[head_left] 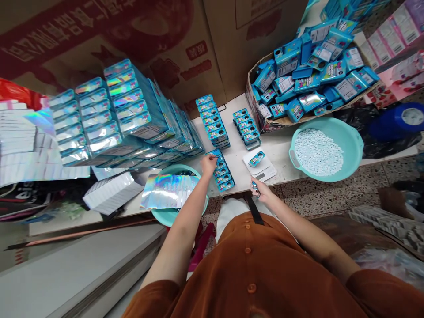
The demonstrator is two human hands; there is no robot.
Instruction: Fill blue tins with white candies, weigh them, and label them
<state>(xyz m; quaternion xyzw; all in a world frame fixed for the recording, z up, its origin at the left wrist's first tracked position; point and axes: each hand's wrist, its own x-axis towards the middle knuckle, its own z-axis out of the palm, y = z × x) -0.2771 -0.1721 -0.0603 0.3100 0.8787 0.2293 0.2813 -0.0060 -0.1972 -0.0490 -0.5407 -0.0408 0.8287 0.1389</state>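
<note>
Here's the row of blue tins (222,171), just below the centre of the frame on the white tabletop (238,173). They look light, stiff and glossy, probably slippery; the narrow side edges seem the best hold. In comes the left hand (208,164), forearm slanting up from lower left, fingertips bent down at the row's far end; whether that grip has a tin, I can't tell. And the right hand (261,191), reaching from lower right, has its fingers closed around a small blue item (255,186), just beside the scale (269,172)!
</note>
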